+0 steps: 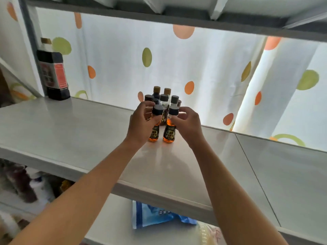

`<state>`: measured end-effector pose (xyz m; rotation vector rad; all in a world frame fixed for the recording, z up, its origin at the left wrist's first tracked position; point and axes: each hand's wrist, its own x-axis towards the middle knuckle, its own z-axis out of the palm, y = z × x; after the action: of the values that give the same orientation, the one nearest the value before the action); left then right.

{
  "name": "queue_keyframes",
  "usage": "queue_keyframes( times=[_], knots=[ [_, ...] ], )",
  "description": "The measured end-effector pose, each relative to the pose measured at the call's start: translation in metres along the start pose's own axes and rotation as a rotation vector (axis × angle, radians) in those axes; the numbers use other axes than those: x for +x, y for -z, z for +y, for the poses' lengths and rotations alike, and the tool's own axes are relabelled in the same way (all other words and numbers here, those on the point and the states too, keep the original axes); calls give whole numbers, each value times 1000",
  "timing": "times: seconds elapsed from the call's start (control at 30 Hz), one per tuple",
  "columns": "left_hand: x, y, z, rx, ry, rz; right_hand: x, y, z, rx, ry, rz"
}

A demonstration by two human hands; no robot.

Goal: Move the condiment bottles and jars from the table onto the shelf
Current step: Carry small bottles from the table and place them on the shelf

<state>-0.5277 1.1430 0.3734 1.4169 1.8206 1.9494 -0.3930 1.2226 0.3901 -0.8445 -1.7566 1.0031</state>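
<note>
On the middle shelf (70,131), well back toward the dotted curtain (203,68): two small amber bottles (169,133) upright side by side, dark caps, bases on the board. Left hand (139,124) wraps the left bottle (155,128) at neck and shoulder; right hand (187,124) pinches the right one just under its cap. Both hands grasping, forearms reaching in over the shelf's front edge. Directly behind, touching or nearly so, a tight cluster of more bottles (163,99), dark and brown caps, crowding the space rearward. Far left against the post, a tall dark bottle (54,75) with a red label, well apart. Upper shelf (159,18) close overhead. Lower shelf: a blue packet (154,216); blurred bottles at lower left.
</note>
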Motion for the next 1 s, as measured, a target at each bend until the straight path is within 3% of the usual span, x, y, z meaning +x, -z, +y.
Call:
queue_keyframes(
  times=[0.1,0.23,0.5,0.6,0.7,0.9,1.0],
  knots=[
    [-4,-7,-14,-32,5,37,2,-7,15,21,-45,34],
    [-10,-7,-21,95,-17,13,1,-5,28,-84,-29,-25],
    [-18,-10,-28,415,177,34,-9,-5,41,-227,-114,-85],
    [-14,-13,-31,411,207,12,-8,-9,43,-250,-113,-75],
    [-5,-16,-32,378,214,-13,-3,-11,45,-263,-103,-79],
    [13,-29,-30,528,167,-98,5,-17,41,-265,-182,-87],
    [15,-31,-30,576,119,-58,20,-21,42,-303,-210,-126]
  ],
)
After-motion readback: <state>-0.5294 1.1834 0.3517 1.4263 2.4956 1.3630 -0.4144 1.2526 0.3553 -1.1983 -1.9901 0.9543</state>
